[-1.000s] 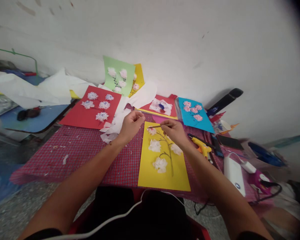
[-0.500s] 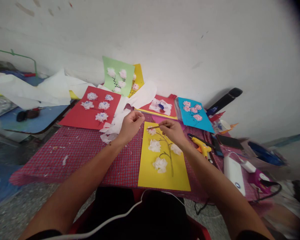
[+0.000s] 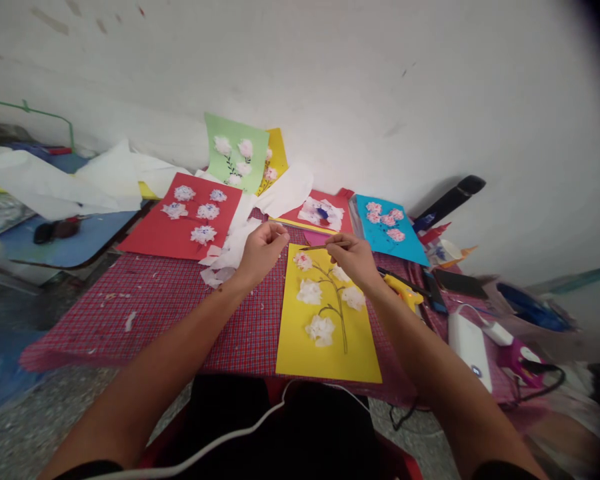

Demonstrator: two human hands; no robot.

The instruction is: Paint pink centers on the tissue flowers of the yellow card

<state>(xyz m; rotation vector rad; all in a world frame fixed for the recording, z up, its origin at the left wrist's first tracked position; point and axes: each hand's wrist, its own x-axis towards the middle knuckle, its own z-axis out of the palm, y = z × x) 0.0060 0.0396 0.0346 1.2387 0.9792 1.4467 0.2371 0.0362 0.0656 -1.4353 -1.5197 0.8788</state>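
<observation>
A thin paintbrush (image 3: 316,247) is pinched in my right hand (image 3: 354,259), its tip pointing left above the top edge of a yellow card (image 3: 305,363). On the card are white tissue-paper flowers (image 3: 321,330) along a drawn brown branch (image 3: 341,313). The top-left flower (image 3: 303,261) carries red marks in its middle; my right hand partly covers another flower. My left hand (image 3: 263,252) hovers beside the card's top-left corner, thumb and fingers pressed together. Whatever they may hold is too small to make out.
Left stands a red card (image 3: 155,230) with flowers, near torn white tissue (image 3: 235,247). A blue card (image 3: 415,243) leans at the back right. A yellow glue gun (image 3: 405,291), a white power bank (image 3: 467,347) and a paper cup (image 3: 447,251) are to the right.
My right hand has shifted slightly up and right with the paintbrush, moving its tip off the top-left flower. My left hand stays in place.
</observation>
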